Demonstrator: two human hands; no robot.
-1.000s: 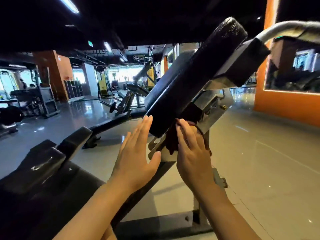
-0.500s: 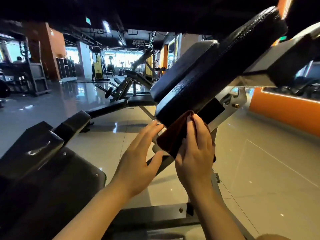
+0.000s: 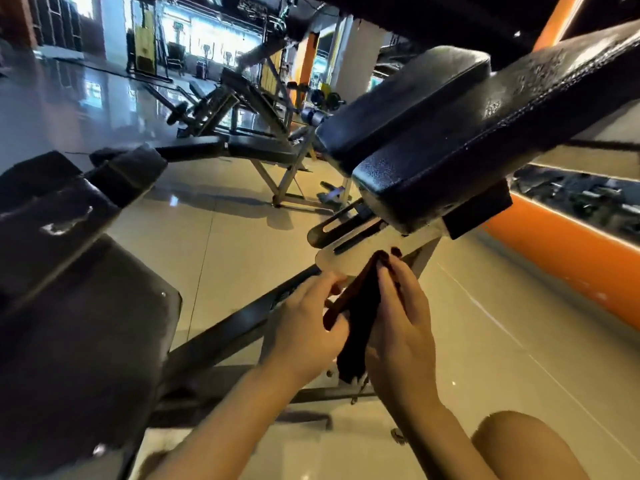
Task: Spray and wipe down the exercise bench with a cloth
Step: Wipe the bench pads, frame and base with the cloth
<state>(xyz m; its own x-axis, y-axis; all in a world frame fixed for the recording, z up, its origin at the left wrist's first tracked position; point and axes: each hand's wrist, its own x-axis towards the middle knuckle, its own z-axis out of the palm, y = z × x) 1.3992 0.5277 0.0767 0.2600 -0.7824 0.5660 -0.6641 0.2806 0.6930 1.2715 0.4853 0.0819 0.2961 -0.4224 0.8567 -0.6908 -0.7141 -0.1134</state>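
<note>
A dark brown-red cloth (image 3: 360,317) hangs between my two hands below the tilted black pad (image 3: 450,168) of the exercise bench. My left hand (image 3: 308,323) pinches the cloth's left edge with curled fingers. My right hand (image 3: 401,317) holds the cloth's other side, fingertips up near the pale metal bracket (image 3: 349,254) under the pad. The bench's dark frame bar (image 3: 225,330) runs down to the left. No spray bottle is in view.
A large black padded piece (image 3: 79,306) fills the lower left. Other benches and machines (image 3: 242,133) stand further back on the glossy tiled floor (image 3: 242,237). An orange wall (image 3: 571,258) runs along the right. My knee (image 3: 526,448) shows at the bottom right.
Both hands have come down off the pad's lower end, and the cloth with them. My left hand, open beside the pad before, now pinches the cloth. The view has tilted down.
</note>
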